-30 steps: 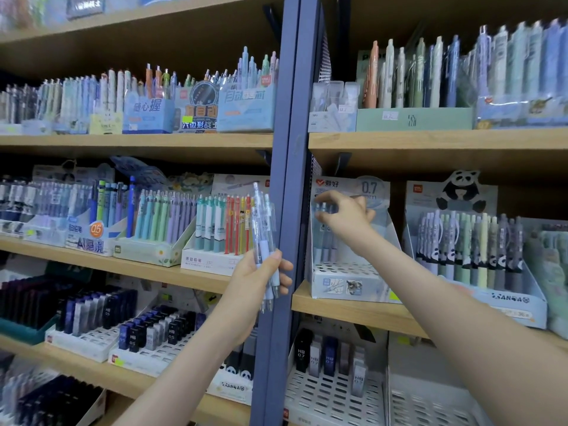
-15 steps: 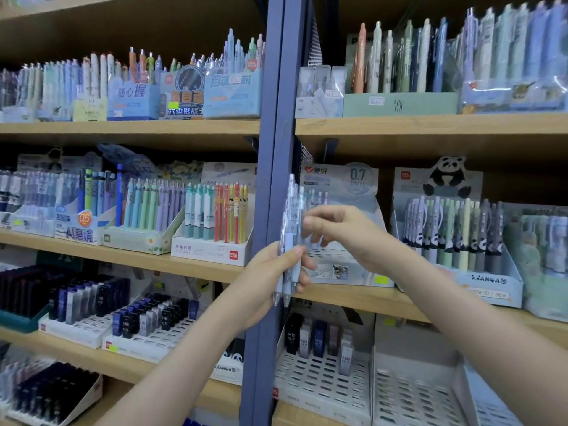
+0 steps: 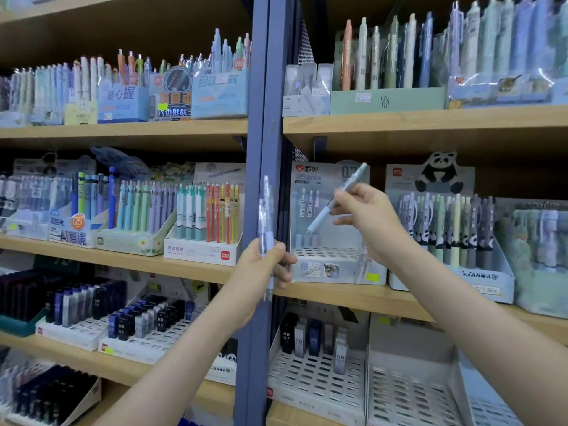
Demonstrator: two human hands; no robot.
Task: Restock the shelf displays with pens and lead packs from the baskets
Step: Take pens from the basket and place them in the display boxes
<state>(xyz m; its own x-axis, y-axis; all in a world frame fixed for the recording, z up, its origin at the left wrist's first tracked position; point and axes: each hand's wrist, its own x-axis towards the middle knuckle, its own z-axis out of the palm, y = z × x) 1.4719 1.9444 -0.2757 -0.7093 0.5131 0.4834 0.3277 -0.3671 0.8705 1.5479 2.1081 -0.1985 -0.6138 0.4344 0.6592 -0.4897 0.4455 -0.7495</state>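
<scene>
My left hand (image 3: 261,272) grips a small bunch of clear pale-blue pens (image 3: 266,222), held upright in front of the blue shelf post. My right hand (image 3: 365,213) pinches one matching pen (image 3: 336,199), slanted with its tip down over the holed tray of a pale display box (image 3: 325,265) marked 0.7. A few pens stand at the back of that box. Most of its holes are bare.
The blue post (image 3: 261,118) splits two shelf bays. A panda pen display (image 3: 445,241) stands right of the box. Lead packs (image 3: 313,336) stand in white racks below. Full pen boxes (image 3: 203,229) fill the left bay's wooden shelves.
My right hand took one pen from the bunch and carried it right, tip down over the 0.7 box. The left hand's bunch is smaller and stays by the post.
</scene>
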